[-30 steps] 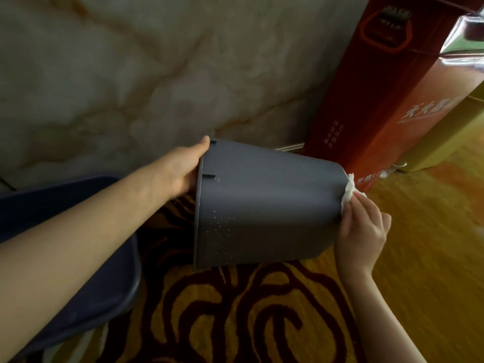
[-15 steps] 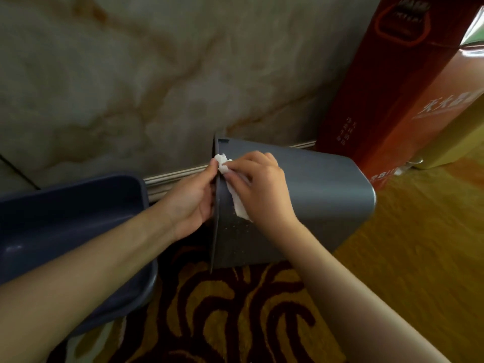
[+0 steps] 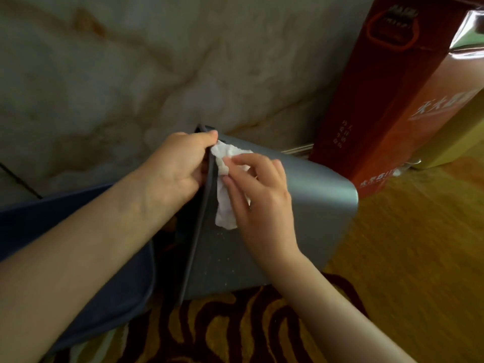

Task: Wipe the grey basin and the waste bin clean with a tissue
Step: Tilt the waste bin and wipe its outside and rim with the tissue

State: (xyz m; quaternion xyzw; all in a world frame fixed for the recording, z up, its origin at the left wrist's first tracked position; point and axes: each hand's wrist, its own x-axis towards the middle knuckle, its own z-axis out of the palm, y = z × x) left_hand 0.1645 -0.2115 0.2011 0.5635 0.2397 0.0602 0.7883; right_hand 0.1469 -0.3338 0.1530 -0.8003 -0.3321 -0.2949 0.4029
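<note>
Waste bin (image 3: 301,205): grey, on its side on the patterned carpet (image 3: 235,331), mouth toward 9 o'clock. My left hand (image 3: 178,166), grip pinched on its rim at 12 o'clock. My right hand (image 3: 259,195), grip pressing the white tissue (image 3: 225,205) flat against the bin's outer wall beside the rim. Grey basin (image 3: 78,244): at 8 o'clock, touching the bin. Red carton (image 3: 392,87): at 2 o'clock.

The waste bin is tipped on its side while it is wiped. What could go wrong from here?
1. The waste bin is steadied only at its rim by the left hand; pushing may make it slip on the patterned rug.
2. The tissue under the right hand is thin and crumpled, so it may tear.
3. The bin's base lies near the red box and could bump it.
</note>
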